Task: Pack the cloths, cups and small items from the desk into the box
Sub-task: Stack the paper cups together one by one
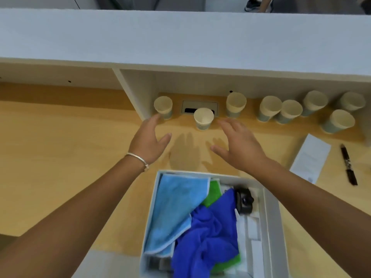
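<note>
A white box (271,213) sits at the near edge of the wooden desk. It holds a light blue cloth (176,209), a dark blue cloth (208,235), a green cloth (213,192) and a small black device (244,200). Several paper cups stand in a row under the shelf; one cup (203,118) stands nearest, between my hands, and another cup (163,107) is just beyond my left fingertips. My left hand (149,140) and my right hand (239,145) hover above the desk, fingers spread, holding nothing.
A white shelf unit (180,41) overhangs the cups, with a divider panel (136,93) left of them. A cable port (198,107) lies behind the nearest cup. A white paper (310,158) and a dark pen (348,164) lie at right.
</note>
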